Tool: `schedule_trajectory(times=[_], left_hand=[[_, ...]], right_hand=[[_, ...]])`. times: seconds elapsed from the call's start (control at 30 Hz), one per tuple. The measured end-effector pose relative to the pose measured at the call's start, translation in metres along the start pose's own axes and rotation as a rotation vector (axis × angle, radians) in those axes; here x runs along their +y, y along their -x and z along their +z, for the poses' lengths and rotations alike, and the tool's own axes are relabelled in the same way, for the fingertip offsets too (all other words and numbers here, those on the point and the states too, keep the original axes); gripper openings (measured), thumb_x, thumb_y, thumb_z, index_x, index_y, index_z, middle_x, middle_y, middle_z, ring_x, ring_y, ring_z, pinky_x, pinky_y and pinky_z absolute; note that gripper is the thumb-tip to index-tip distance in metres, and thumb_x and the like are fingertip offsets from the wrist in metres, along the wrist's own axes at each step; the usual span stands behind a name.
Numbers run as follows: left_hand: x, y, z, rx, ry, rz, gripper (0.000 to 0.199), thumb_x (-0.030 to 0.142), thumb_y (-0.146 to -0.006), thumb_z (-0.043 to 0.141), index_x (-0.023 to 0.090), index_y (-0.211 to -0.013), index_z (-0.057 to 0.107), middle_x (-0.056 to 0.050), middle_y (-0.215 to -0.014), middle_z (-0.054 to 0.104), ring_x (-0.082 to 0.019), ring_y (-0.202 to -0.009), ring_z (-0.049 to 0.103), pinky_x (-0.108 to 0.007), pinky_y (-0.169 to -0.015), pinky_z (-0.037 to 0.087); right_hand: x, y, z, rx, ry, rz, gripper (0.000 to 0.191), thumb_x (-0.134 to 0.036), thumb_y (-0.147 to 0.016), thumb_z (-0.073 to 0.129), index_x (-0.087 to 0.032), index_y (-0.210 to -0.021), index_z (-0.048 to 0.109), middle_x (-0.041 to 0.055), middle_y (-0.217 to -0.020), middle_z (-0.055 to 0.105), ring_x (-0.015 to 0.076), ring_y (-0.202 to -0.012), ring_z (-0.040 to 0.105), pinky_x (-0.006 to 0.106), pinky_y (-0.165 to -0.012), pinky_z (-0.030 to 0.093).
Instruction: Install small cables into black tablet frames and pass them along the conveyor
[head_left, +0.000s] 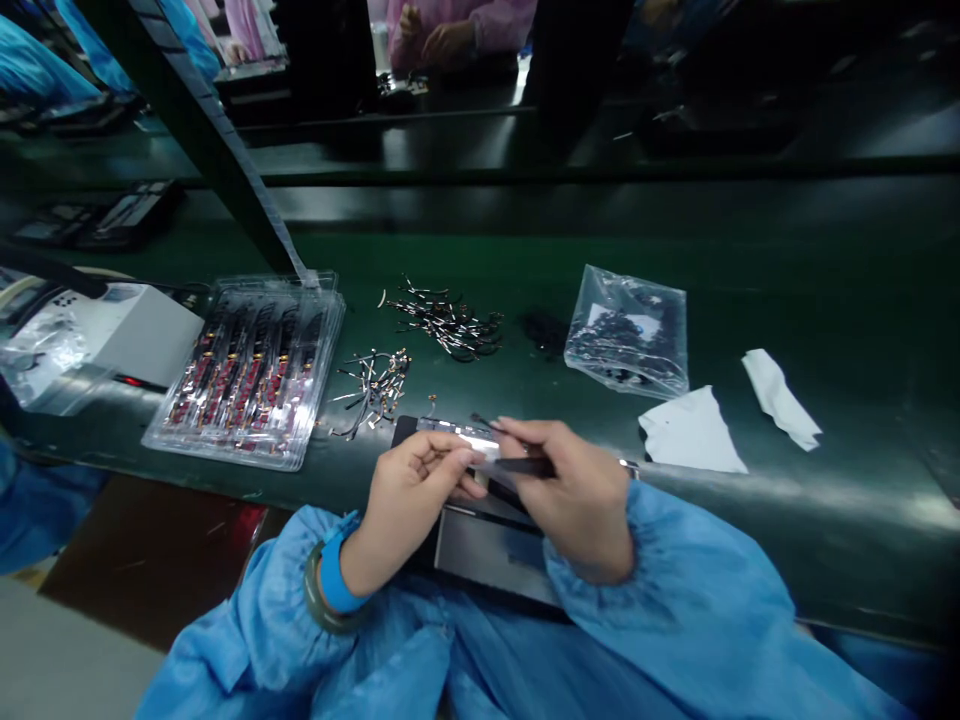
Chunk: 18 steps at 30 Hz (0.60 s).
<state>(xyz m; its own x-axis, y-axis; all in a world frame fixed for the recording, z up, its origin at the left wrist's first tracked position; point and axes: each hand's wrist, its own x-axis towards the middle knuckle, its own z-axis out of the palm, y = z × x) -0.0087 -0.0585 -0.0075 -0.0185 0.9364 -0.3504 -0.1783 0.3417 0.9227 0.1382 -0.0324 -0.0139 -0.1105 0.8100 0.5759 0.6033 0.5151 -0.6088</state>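
In front of me lies a black tray-like holder with a flat grey panel (480, 560) in it, partly covered by my hands and sleeve. My left hand (409, 505) is closed above its left side, thumb against fingers; whatever is pinched there is too small to make out. Black tweezers (529, 466) point left from my right hand (577, 495), which is closed round them. Their tip meets the left fingertips, slightly blurred. Just beyond the holder lie a pile of short cables with small gold ends (379, 385) and a pile of longer dark cables (450, 322).
Stacked clear trays of red and black parts (244, 375) stand at left, beside a white box (142, 325). To the right are a clear bag of black parts (630, 330) and two white papers (694, 430). A slanted post (225, 150) rises at left. Co-workers sit across the bench.
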Motion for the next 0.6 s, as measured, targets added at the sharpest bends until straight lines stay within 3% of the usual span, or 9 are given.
schedule_trajectory(times=[0.07, 0.2, 0.5, 0.6], left_hand=[[0.003, 0.0, 0.0, 0.096, -0.042, 0.101, 0.02, 0.033, -0.07, 0.068, 0.015, -0.079, 0.063, 0.0, -0.066, 0.067, -0.011, -0.054, 0.063, -0.02, -0.055, 0.054], [0.0, -0.001, -0.001, 0.15, -0.1, 0.14, 0.012, 0.026, -0.072, 0.065, 0.016, -0.077, 0.063, 0.003, -0.059, 0.064, -0.008, -0.049, 0.06, -0.016, -0.048, 0.049], [0.001, 0.0, -0.004, 0.119, -0.06, 0.115, 0.014, 0.028, -0.07, 0.064, 0.015, -0.074, 0.059, 0.005, -0.051, 0.057, -0.007, -0.043, 0.056, -0.016, -0.045, 0.047], [0.001, -0.001, -0.005, 0.114, -0.039, 0.104, 0.015, 0.028, -0.068, 0.064, 0.015, -0.071, 0.057, 0.006, -0.051, 0.055, -0.007, -0.042, 0.054, -0.016, -0.045, 0.047]], right_hand=[[-0.004, 0.006, 0.002, -0.077, 0.087, -0.166, 0.01, -0.014, -0.086, 0.055, -0.016, -0.087, 0.065, 0.0046, -0.075, 0.071, 0.0147, -0.065, 0.067, 0.024, -0.061, 0.05], [-0.007, 0.01, 0.004, -0.159, 0.146, -0.274, 0.013, -0.011, -0.088, 0.051, -0.011, -0.088, 0.064, 0.0074, -0.074, 0.069, 0.0158, -0.066, 0.065, 0.025, -0.062, 0.047], [-0.01, 0.014, 0.002, -0.227, 0.157, -0.295, 0.019, -0.01, -0.088, 0.045, -0.016, -0.079, 0.061, 0.0022, -0.062, 0.062, 0.0144, -0.057, 0.058, 0.026, -0.056, 0.041], [-0.012, 0.016, 0.003, -0.278, 0.078, -0.229, 0.019, -0.013, -0.089, 0.045, -0.017, -0.079, 0.062, 0.0026, -0.062, 0.063, 0.0148, -0.057, 0.06, 0.026, -0.054, 0.042]])
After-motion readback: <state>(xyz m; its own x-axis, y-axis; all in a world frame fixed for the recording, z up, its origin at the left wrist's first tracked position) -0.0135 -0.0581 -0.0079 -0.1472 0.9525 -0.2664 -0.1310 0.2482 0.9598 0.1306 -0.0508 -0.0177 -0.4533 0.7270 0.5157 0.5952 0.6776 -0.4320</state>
